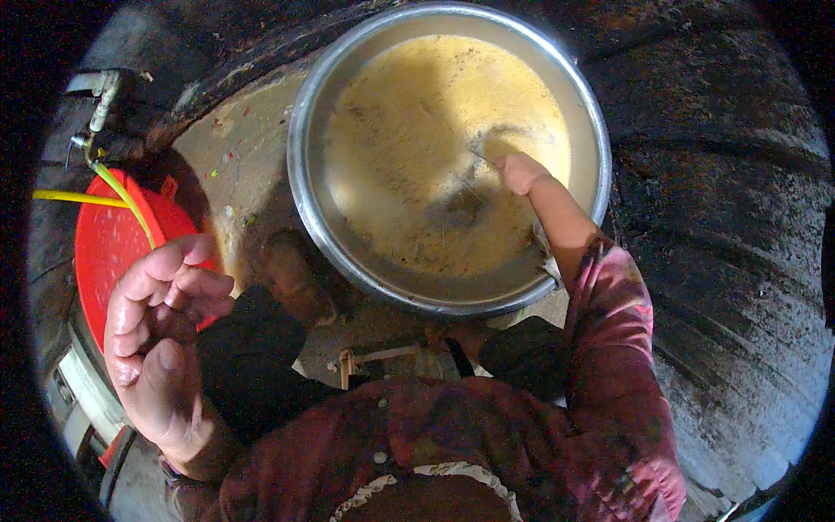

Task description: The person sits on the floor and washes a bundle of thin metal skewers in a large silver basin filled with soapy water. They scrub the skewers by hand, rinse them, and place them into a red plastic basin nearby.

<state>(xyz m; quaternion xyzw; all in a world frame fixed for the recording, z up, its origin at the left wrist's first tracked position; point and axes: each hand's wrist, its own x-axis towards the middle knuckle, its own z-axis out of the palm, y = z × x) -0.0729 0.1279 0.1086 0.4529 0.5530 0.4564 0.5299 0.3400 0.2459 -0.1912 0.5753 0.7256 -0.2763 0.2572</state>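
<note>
A large round metal basin [303, 187] stands in front of me, holding a cloudy yellow-brown liquid [391, 113] with froth on its surface. My right hand [524, 174] reaches into it right of the middle. The fingers are under the liquid, so whether they hold anything is hidden; the surface is swirled and darker beside them. My left hand [165, 339] is raised at the left, wet, palm turned up and inward. Its fingers are loosely bent and apart, with nothing in them. It is nearest to a red plastic basin [93, 252].
A tap [90, 143] on a pipe at the upper left carries a yellow hose [126, 193] that runs over the red basin. Something pale [551, 268] lies at the metal basin's near right rim. Dark, worn surfaces [722, 174] curve around the right side.
</note>
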